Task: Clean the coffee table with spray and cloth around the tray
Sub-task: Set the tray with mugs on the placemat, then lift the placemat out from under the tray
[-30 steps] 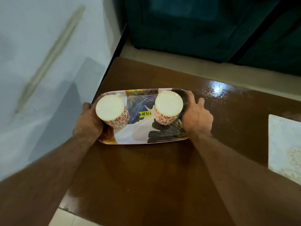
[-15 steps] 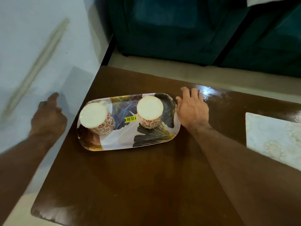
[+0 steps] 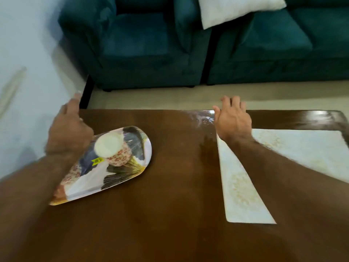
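Coffee table (image 3: 179, 214): dark glossy wood, rigid, with a wet sheen near its far edge; the surface probably offers little friction. White placemat (image 3: 243, 195): thin and flat, lying toward the right edge, likely to slide under a wipe. Patterned tray (image 3: 136, 171): oval, shallow and stiff, sitting near the left edge and skewed to it; best taken by both short rims. Floral cup (image 3: 115, 152): upright on the tray, evidently ceramic, fragile and free to shift if the tray tilts. Left hand (image 3: 69, 129): blurred over the far left corner, grip indeterminate. Right hand (image 3: 233, 120): fingers extended, empty, over the far edge. Neither spray nor cloth is visible.
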